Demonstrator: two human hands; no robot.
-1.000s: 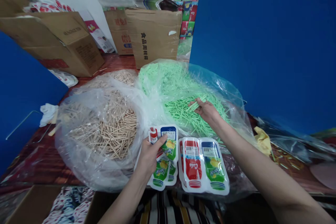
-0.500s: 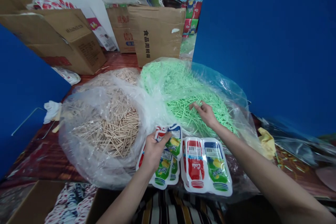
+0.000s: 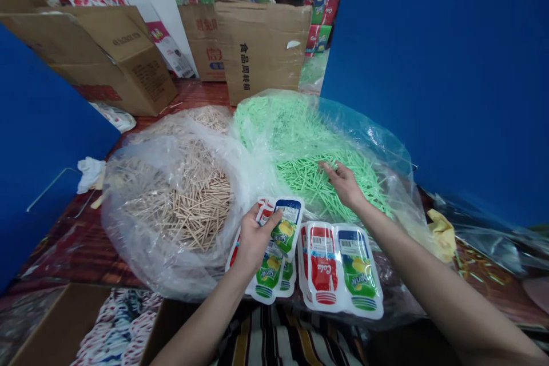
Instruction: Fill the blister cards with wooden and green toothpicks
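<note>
Since the first frame, the right hand (image 3: 345, 186) has gone from showing a small bunch of green sticks (image 3: 302, 174) to having its fingertips down in the pile. Its fingers are partly curled, with thumb and forefinger a little apart; whether it grips any sticks, I cannot tell. The left hand (image 3: 254, 237) is closed, thumb on top, on small packs (image 3: 286, 229) printed Sprite and red, above larger packs (image 3: 266, 277) at the near edge of the bench (image 3: 96, 234). Just to their right, along the same edge, lie overlapping Cola and Sprite packs (image 3: 324, 266). Behind the packs, the green sticks fill an open clear bag (image 3: 364, 137) right of the middle; tan sticks (image 3: 203, 209) fill another bag (image 3: 167, 277) on the left. Cardboard boxes (image 3: 266, 48) stand toward the far edge.
</note>
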